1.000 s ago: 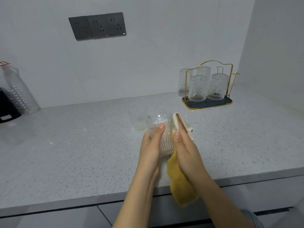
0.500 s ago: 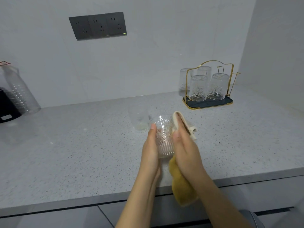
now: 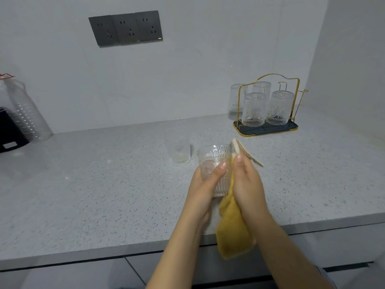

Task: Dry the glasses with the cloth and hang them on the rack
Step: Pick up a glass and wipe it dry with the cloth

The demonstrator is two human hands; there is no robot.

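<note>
Both hands are up over the front edge of the desk point(image 3: 104, 184), working on one patterned glass point(image 3: 212, 163). The left hand point(image 3: 205, 186) wraps the glass from the near side, thumb curled across its embossed wall, holding it tilted with the mouth away from the person. The right hand point(image 3: 246, 184) presses a yellow cloth point(image 3: 233, 230) against the glass's right side — fingers closed over the fabric, a pale corner of it sticking up past the fingertips and the rest hanging down below the desk edge.

Just beyond the held glass, a plain clear tumbler point(image 3: 178, 149) stands upright on the desk, something pale at its bottom. Far right, near the wall, the gold wire rack point(image 3: 270, 80) sits on its dark tray, with several patterned glasses upside down on it — two in front point(image 3: 254, 109), others behind. One upright post at the rack's back right looks bare. At the far left stand a clear plastic jug point(image 3: 27, 113) and a black object. A dark socket panel point(image 3: 126, 28) is on the wall.
</note>
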